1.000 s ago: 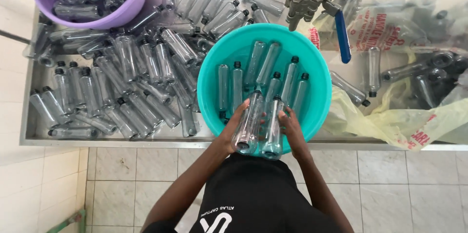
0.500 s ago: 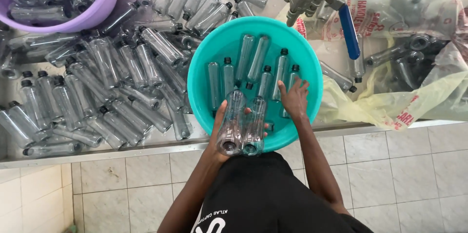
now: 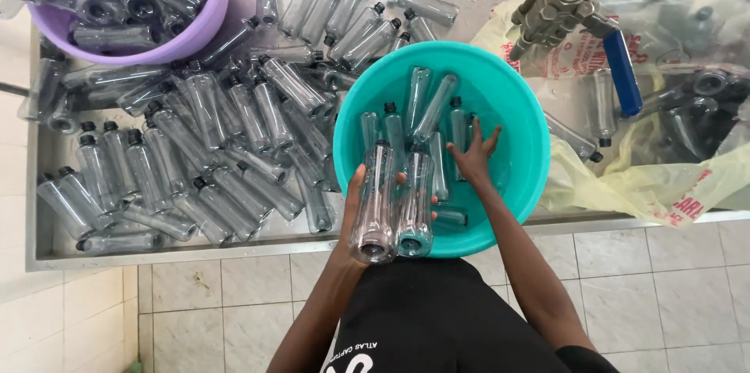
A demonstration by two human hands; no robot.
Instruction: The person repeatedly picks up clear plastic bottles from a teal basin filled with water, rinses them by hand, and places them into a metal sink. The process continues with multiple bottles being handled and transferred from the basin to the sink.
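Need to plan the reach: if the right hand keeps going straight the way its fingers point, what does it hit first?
Probably the clear bottles lying in the teal basin, just beyond the right hand; depth is unclear.

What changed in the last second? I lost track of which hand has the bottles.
The right hand let go of the two clear bottles and reached forward to the bottles lying in the teal basin. The left hand now holds the pair alone. The basin, the purple tub and the heap of bottles in the steel trough stayed put.
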